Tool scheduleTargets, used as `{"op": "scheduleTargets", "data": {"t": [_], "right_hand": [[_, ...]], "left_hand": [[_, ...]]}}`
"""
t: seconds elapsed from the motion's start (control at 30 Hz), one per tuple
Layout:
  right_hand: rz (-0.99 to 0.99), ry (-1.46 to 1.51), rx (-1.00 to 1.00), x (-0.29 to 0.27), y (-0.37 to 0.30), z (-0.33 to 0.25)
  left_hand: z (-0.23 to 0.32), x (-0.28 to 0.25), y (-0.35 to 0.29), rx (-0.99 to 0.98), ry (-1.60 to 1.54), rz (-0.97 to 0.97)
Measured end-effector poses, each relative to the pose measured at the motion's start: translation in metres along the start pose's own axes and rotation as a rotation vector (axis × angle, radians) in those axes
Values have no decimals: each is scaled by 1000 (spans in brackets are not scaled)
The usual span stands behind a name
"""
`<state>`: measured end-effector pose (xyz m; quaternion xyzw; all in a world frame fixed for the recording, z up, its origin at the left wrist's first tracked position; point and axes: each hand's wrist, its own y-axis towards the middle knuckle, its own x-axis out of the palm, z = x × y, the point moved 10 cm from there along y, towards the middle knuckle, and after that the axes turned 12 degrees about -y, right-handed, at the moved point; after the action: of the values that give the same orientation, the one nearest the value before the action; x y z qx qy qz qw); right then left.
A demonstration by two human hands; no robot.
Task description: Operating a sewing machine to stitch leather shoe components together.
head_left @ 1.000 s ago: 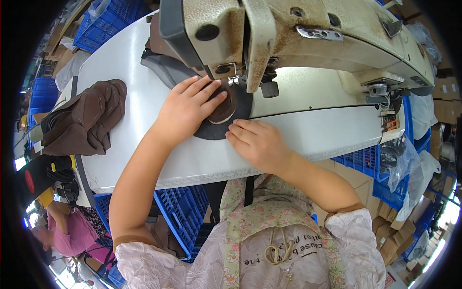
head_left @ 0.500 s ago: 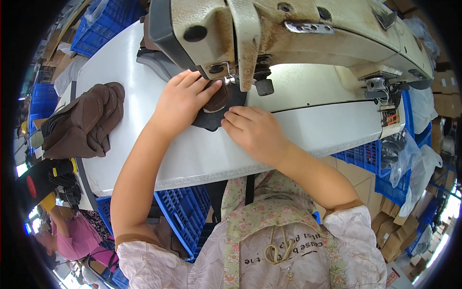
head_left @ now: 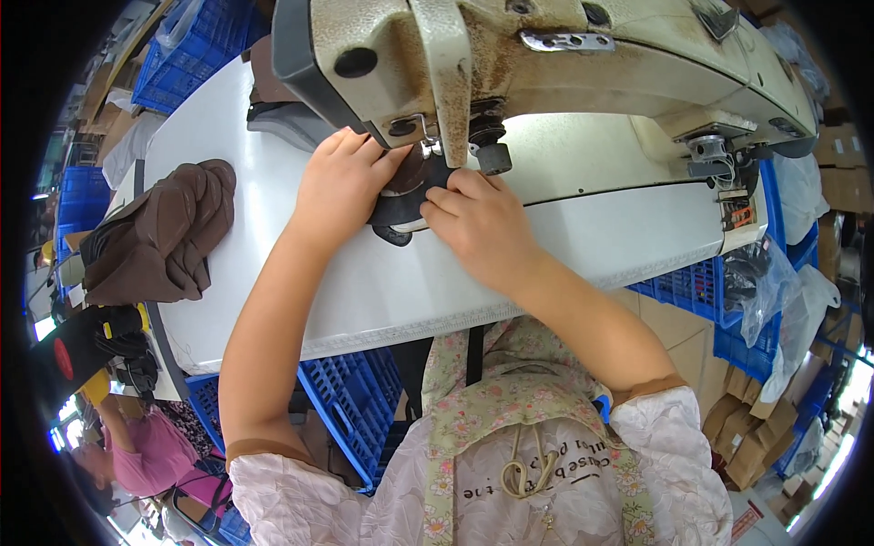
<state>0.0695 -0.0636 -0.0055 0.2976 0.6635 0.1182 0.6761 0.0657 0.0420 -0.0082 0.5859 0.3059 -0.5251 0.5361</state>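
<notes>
A brown and black piece (head_left: 398, 209) that looks like a leather shoe upper lies beneath the needle area of a beige sewing machine (head_left: 564, 86). From its left side, my left hand (head_left: 341, 182) grips it, fingers bent over it close to the presser foot (head_left: 431, 146). My right hand (head_left: 482, 227) has its fingers curled together at the right edge of the same piece, near the machine's post. Both hands cover part of it. Behind my left hand, more grey and brown material (head_left: 287, 118) sits on the white table (head_left: 364, 305).
Brown pieces (head_left: 168, 227) are heaped on the table's left. Blue crates (head_left: 350, 409) stand under the front edge, with another crate (head_left: 678, 291) at the right. Plastic bags (head_left: 774, 300) hang there. A person in pink (head_left: 159, 450) is at lower left.
The piece has turned a little under the needle, its lower tab now pointing down below my hands. My right hand has moved slightly up and toward the post; my left stays on the piece.
</notes>
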Motion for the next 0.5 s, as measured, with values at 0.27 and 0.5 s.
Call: {"op": "scheduleTargets", "data": {"t": [0.27, 0.5], "right_hand": [[19, -8, 73, 1, 1, 12], [-95, -56, 91, 7, 0, 14]], "left_hand": [[0, -5, 5, -107, 38, 62], [0, 7, 2, -169, 94, 63]]}}
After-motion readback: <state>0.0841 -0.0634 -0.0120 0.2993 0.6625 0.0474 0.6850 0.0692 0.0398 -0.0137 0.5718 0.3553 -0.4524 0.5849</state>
